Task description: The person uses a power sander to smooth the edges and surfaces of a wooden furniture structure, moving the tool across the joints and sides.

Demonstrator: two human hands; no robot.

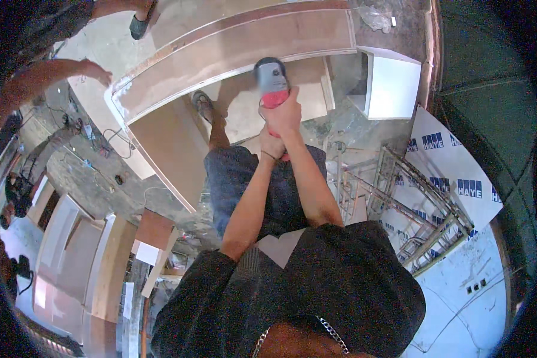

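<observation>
An angle grinder (273,77) with a grey head and red body is held out in front of me by both hands. My right hand (286,113) wraps around its red body behind the head. Lower down, my left hand (271,145) is closed around the rear handle. The dark round disc at the tool's front is at the near edge of a long, pale wooden panel (221,52); whether it touches cannot be made out. Below that edge is the open inside of the wooden unit (170,143).
Another person's hand (96,71) is by the panel's left end. A white box (392,86) stands to the right. Metal frames (394,185) lean near a printed white sheet (477,161). Cables (116,143) cross the floor at left, beside wooden cabinet parts (104,262).
</observation>
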